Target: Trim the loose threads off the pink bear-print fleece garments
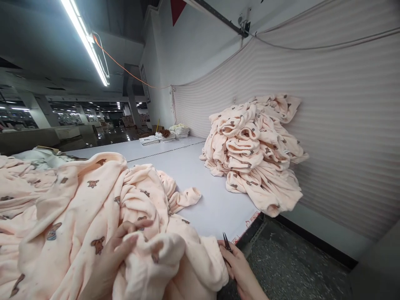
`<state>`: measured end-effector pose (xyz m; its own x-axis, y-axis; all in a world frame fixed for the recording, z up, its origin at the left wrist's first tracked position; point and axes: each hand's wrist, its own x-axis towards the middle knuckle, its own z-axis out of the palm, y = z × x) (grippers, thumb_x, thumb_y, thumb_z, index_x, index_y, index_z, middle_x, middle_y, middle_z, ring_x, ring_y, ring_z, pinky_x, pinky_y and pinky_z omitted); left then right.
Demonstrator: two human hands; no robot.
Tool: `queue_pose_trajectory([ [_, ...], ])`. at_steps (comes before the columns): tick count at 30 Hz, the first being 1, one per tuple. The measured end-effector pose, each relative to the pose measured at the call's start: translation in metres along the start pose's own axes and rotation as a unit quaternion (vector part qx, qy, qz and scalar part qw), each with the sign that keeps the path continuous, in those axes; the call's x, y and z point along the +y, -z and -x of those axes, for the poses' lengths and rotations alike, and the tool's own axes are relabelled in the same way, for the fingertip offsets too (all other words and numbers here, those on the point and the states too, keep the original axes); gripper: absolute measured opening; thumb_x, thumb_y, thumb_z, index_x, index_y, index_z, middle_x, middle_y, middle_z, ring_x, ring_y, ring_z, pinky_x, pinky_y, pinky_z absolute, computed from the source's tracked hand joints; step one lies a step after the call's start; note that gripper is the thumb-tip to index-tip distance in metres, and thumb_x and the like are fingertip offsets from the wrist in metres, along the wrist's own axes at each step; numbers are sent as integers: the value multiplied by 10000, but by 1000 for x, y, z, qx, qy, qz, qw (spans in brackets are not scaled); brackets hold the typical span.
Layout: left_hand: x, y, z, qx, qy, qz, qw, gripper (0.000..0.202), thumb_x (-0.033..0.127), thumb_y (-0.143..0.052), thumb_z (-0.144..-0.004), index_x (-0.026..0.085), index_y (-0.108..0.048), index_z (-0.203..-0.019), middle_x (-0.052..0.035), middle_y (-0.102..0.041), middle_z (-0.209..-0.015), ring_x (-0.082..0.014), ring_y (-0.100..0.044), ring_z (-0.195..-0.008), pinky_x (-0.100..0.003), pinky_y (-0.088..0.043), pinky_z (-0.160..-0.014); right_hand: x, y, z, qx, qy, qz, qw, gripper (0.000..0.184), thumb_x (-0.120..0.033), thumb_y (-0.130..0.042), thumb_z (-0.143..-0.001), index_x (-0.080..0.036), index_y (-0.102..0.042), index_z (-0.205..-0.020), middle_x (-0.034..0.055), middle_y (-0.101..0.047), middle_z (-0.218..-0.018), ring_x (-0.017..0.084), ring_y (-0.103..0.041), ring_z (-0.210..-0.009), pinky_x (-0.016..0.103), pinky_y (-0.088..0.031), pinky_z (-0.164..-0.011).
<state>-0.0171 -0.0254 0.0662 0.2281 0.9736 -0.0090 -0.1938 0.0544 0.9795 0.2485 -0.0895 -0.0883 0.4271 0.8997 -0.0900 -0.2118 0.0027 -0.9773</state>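
Observation:
A pale pink fleece garment with small brown bear prints is bunched up close in front of me. My left hand grips its folded edge between thumb and fingers. Black thread snips point upward out of my right hand, whose fingers are closed around them. That hand also touches the garment's right edge, beside the table's front edge. More of the same printed fleece spreads over the left side and runs under my left hand. My left fingertips partly disappear behind the cloth.
A tall heap of the same garments sits on the right of the white table, against a striped cloth hanging. Stacks of folded white cloth lie at the far end. Dark speckled floor shows at the lower right.

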Motion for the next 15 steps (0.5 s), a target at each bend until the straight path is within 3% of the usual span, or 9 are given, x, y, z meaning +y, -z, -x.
queue_pose_trajectory([
  [3, -2, -12, 8, -128, -29, -219, 967, 183, 378, -642, -751, 205, -589, -723, 13, -632, -764, -187, -591, -741, -257, -468, -678, 5, -12, 4, -29, -45, -66, 996, 507, -584, -704, -629, -125, -679, -842, -117, -329, -360, 26, -149, -312, 163, -157, -315],
  [5, -11, -26, 15, -191, 10, -347, 918, 167, 372, -582, -786, 222, -633, -843, 9, -628, -797, -209, -585, -828, -283, -439, -755, 5, -20, 9, -52, -51, -97, 993, 528, -606, -702, -631, -121, -676, -839, -152, -219, -337, 20, -99, -316, 151, -140, -312],
  [7, -24, -41, 21, -214, 53, -410, 885, 250, 383, -535, -805, 227, -627, -977, -7, -646, -868, -222, -589, -858, -306, -427, -780, -2, -28, 17, -78, -44, -115, 989, 511, -604, -693, -657, -127, -678, -839, -159, -191, -332, 16, -88, -312, 142, -154, -315],
  [9, -38, -52, 24, -221, 51, -411, 883, 270, 373, -522, -807, 200, -608, -996, -19, -656, -874, -217, -593, -836, -301, -432, -758, -14, -36, 28, -101, -29, -126, 987, 467, -575, -723, -649, -140, -685, -816, -127, -292, -345, 22, -181, -300, 141, -234, -326],
  [10, -44, -56, 24, -220, 36, -396, 891, 246, 355, -536, -797, 187, -604, -963, -22, -661, -861, -213, -595, -827, -291, -437, -747, -22, -40, 34, -114, -3, -117, 986, 429, -552, -733, -655, -148, -690, -792, -79, -419, -400, 41, -314, -328, 154, -333, -369],
  [12, -50, -59, 25, -209, 0, -362, 908, 202, 303, -558, -782, 181, -601, -937, -28, -679, -890, -211, -600, -858, -276, -442, -759, -36, -47, 47, -139, 87, -62, 985, 330, -494, -709, -718, -167, -696, -756, 45, -644, -699, 137, -593, -608, 230, -504, -622],
  [14, -51, -60, 27, -188, -29, -331, 924, 193, 264, -531, -797, 185, -603, -958, -37, -689, -945, -214, -601, -914, -277, -442, -803, -44, -50, 57, -122, 186, 4, 975, 255, -439, -632, -805, -191, -689, -788, 93, -660, -1006, 216, -614, -941, 289, -478, -861],
  [15, -50, -59, 28, -179, -44, -322, 929, 187, 256, -512, -806, 183, -605, -951, -41, -690, -949, -216, -601, -920, -280, -442, -811, -45, -51, 60, -99, 215, 28, 971, 232, -423, -602, -828, -204, -677, -845, 94, -651, -1056, 227, -602, -998, 294, -466, -889],
])
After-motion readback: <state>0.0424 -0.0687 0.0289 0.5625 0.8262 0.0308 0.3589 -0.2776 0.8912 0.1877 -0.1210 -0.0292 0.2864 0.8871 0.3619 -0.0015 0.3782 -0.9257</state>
